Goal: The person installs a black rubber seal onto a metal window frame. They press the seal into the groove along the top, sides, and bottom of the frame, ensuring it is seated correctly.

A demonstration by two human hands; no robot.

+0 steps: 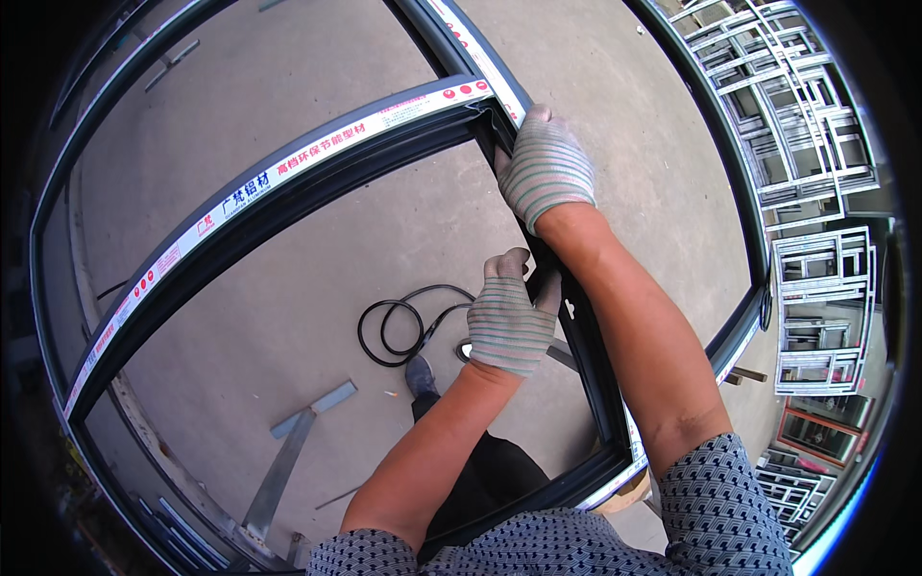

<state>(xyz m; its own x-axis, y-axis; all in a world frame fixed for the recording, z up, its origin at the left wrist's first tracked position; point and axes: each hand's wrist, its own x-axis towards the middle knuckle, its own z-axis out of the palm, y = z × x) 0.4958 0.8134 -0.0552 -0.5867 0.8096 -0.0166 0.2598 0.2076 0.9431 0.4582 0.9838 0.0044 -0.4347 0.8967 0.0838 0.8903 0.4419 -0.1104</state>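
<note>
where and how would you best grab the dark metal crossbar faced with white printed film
Probably at mid-length: bring the left hand from the person's side and wrap it across the dark metal crossbar with white printed film. It is narrow, with open space along both edges, while its ends meet dark frame bars that could crowd a grip.

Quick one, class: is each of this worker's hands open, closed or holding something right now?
Left hand: partly curled at the dark frame bar; a firm grip cannot be told.
Right hand: closed, holding the same bar.
</note>
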